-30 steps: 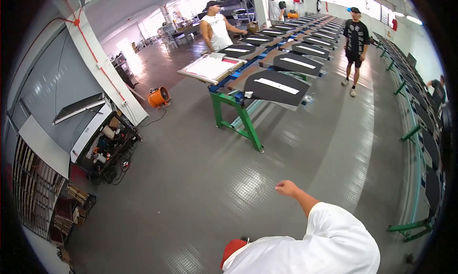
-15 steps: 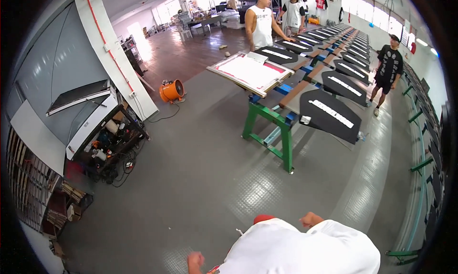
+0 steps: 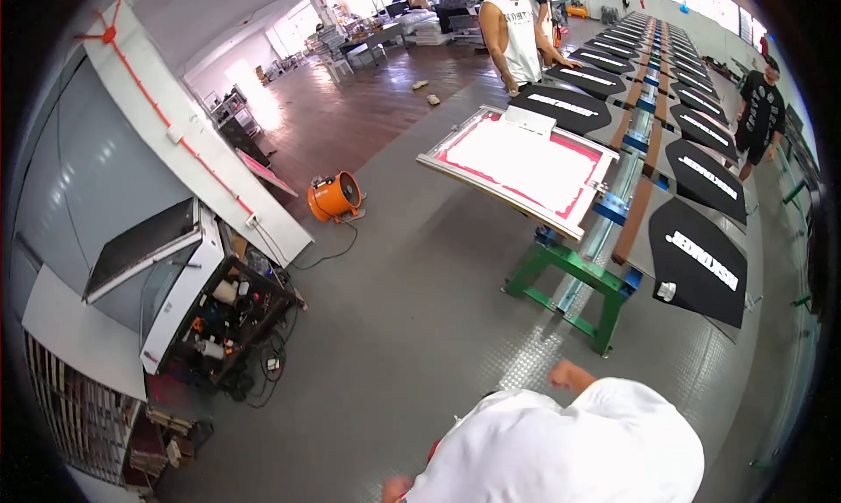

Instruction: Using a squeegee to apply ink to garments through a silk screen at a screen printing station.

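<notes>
My right hand is in front of me at the lower middle, fingers curled in, with nothing showing in it. Low at the picture's edge is my left hand, mostly cut off and smeared by motion. Neither hand touches anything that I can see. Ahead, a framed printing screen with a white middle and pink edges lies at the near end of a long printing table. A grey scraper-like plate rests on its far side. Black fabric panels with white lettering lie in two rows on the table's boards.
The table's green leg frame stands ahead right. An orange drum fan sits on the floor, its cable trailing. To the left are a cluttered cart and a pillar. People stand on both sides of the table.
My view has shifted with the body's movement; the table's near end and the screen now look closer and farther right. My left hand has dropped toward the lower edge.
</notes>
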A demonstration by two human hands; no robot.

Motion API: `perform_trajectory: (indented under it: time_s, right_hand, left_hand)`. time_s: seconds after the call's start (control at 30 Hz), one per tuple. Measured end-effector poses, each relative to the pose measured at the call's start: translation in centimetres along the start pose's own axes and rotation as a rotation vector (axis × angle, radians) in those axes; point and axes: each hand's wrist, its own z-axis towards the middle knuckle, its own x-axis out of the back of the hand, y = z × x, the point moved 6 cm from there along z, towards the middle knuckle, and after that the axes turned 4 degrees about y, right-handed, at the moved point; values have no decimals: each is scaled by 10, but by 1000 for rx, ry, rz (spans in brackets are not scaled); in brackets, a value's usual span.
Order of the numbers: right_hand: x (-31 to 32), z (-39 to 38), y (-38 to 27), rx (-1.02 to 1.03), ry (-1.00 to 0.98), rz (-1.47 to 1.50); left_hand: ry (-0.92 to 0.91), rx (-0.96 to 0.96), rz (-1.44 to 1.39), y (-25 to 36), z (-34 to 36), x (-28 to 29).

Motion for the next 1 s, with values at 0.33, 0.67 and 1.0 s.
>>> perform_trajectory:
  time_s: [0.33,0.67,1.0]
  right_hand:
    - [128,66,-379,476,121,495]
    - [110,63,-526,353,140,494]
    - [259,161,-636,584,301,1303]
  left_hand:
    - [278,351,-923,-60,230,129]
    - [-8,435,-664,-171,532,307]
    - [40,302,-993,-19,799,447]
